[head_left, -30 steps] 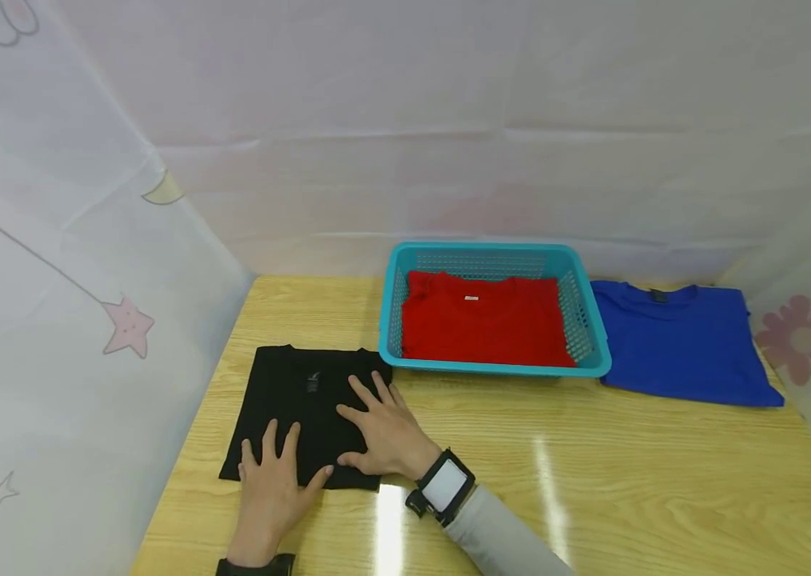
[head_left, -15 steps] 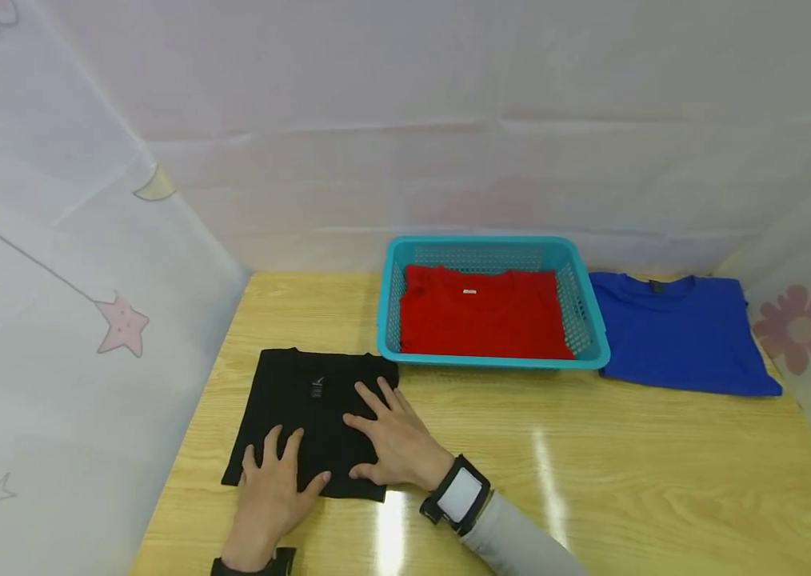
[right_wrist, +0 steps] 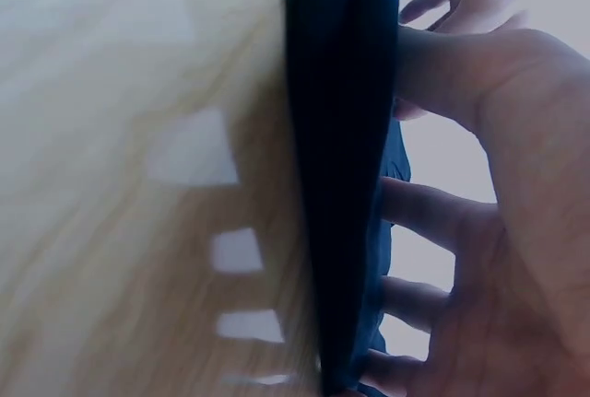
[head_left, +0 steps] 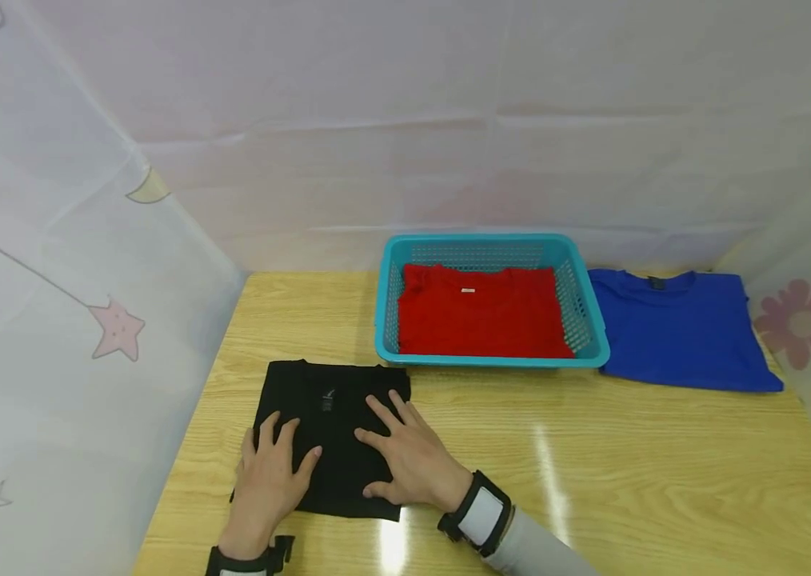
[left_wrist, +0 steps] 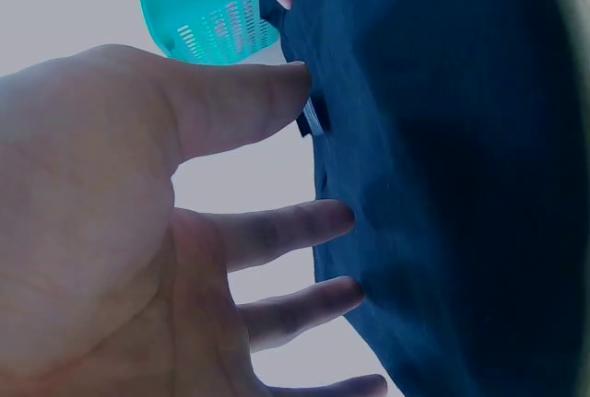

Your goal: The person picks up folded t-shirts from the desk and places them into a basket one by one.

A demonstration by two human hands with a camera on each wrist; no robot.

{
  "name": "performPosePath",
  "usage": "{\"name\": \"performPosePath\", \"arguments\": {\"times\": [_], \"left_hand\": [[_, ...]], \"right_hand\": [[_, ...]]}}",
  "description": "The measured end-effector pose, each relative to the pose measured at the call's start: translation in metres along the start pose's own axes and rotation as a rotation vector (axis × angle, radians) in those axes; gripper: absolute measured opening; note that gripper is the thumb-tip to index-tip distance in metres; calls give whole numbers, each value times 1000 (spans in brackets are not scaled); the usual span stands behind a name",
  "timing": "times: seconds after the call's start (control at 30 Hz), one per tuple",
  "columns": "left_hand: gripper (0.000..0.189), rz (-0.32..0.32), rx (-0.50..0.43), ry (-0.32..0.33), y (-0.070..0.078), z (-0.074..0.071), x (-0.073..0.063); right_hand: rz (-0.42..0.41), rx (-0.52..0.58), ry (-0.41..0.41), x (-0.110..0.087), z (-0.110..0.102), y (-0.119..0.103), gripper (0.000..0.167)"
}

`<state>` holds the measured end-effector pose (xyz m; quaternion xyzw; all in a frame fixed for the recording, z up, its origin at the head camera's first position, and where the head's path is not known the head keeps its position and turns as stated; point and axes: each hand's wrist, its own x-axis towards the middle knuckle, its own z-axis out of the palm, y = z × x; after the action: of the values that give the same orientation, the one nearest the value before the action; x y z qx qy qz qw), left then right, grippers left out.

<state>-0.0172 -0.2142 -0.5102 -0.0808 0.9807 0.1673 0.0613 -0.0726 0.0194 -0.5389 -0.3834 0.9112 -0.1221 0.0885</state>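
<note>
A folded black T-shirt (head_left: 337,464) lies on the table's left side, its neck label facing up toward the back. My left hand (head_left: 267,476) rests on its front left part with fingers spread. Over its right side my right hand (head_left: 416,460) lies with fingers spread, fingertips touching the cloth. In the left wrist view the fingertips meet the dark cloth (left_wrist: 461,185), the palm raised off it. The right wrist view shows the shirt's folded edge (right_wrist: 341,167) against the tabletop, with thumb and fingers on the cloth.
Behind the right hand stands a turquoise basket (head_left: 492,362) with a folded red T-shirt (head_left: 485,316) inside. A folded blue T-shirt (head_left: 686,332) lies right of it. The wooden table (head_left: 629,472) meets printed sheets (head_left: 405,120) at the back and sides.
Both hands stay on the black T-shirt. The shirt has slid toward the front and slightly right, the right hand moving with it. The head view has shifted a little.
</note>
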Motion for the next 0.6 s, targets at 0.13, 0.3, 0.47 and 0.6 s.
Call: {"name": "performPosePath", "arguments": {"times": [0.13, 0.3, 0.47, 0.6], "left_hand": [[65, -18, -5, -39, 0, 1, 2], [61, -18, -15, -63, 0, 2, 2], [56, 27, -6, -36, 5, 5, -1], [53, 78, 11, -25, 11, 11, -2]], "right_hand": [[-2, 13, -11, -9, 0, 2, 78], [15, 18, -18, -21, -2, 5, 78], [30, 42, -22, -34, -6, 11, 78], [48, 76, -44, -47, -10, 17, 75]]}}
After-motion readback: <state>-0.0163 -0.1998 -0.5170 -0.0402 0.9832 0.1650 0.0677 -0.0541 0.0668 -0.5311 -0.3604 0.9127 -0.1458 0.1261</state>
